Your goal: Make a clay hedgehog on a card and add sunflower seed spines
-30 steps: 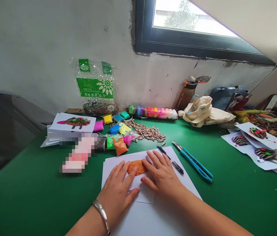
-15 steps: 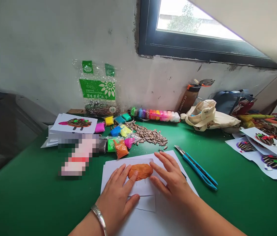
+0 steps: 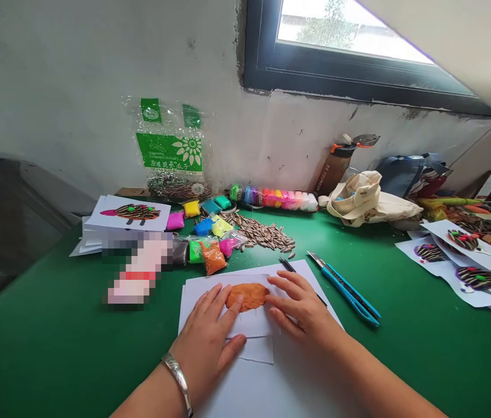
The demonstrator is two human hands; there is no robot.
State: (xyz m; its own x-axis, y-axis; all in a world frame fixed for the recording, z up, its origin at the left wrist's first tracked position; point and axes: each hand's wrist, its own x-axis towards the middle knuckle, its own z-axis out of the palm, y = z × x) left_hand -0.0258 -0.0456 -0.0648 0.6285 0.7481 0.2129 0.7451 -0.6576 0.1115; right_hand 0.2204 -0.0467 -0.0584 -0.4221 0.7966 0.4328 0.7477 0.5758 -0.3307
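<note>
A flattened oval of orange modelling clay [image 3: 249,295] lies on a small white drawing card [image 3: 252,326], with short pencil lines showing below it. The card rests on larger white paper [image 3: 310,277]. My left hand [image 3: 213,331] lies spread over the card's left side, its index fingertip on the clay. From the right, my right hand [image 3: 304,307] reaches in with fingers apart, fingertips touching the clay's right end. A dark pen [image 3: 288,265] is partly hidden behind the right hand.
A blue utility knife [image 3: 345,287], blade out, lies right of the paper. Behind are bagged clay [image 3: 213,258], sunflower seeds [image 3: 267,231] and a seed bag [image 3: 171,151]. Finished seed pictures lie left [image 3: 130,213] and right [image 3: 476,276]. A bottle [image 3: 335,165] leans at the wall.
My right hand's fingers have shifted and bent slightly at the clay's right end, and more of the pen shows. The left hand stays nearly in place. The whole view has moved slightly.
</note>
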